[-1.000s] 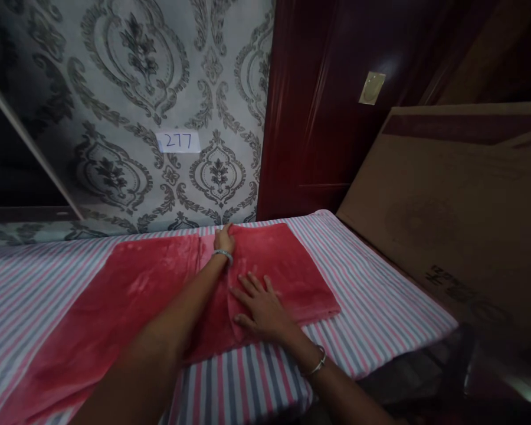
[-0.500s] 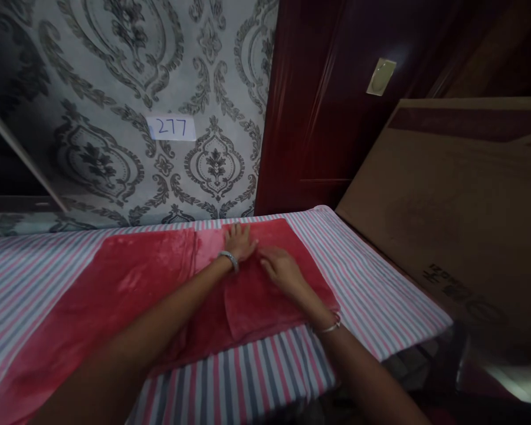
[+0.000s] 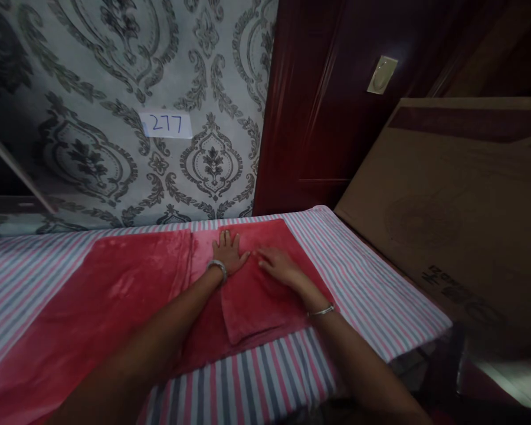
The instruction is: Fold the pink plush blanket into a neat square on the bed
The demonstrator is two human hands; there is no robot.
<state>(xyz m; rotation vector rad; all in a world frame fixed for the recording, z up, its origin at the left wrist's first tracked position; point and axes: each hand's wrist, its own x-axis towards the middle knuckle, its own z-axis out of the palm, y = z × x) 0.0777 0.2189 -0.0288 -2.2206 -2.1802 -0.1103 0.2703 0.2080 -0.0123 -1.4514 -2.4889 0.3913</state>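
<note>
A red plush blanket (image 3: 128,283) lies spread across the table, with its right end folded over into a flap (image 3: 265,310). My left hand (image 3: 228,252) rests flat near the far left edge of that flap, fingers spread, a bracelet at the wrist. Just to its right, my right hand (image 3: 281,265) is on the flap, palm down, with its fingers stretched toward the left hand and nothing held. A paler strip of the blanket shows between the flap and the left-hand fold. My forearms hide part of the near side.
A striped cloth (image 3: 363,271) covers the table under the blanket. Against its right side leans a large cardboard box (image 3: 446,195). Behind stand a patterned wall with a paper label (image 3: 166,125) and a dark red door (image 3: 310,118). A dark screen-like panel (image 3: 9,177) is at left.
My left hand has shifted slightly left and its fingers lie more spread on the flap. My right hand has barely moved. The view has turned a little.
</note>
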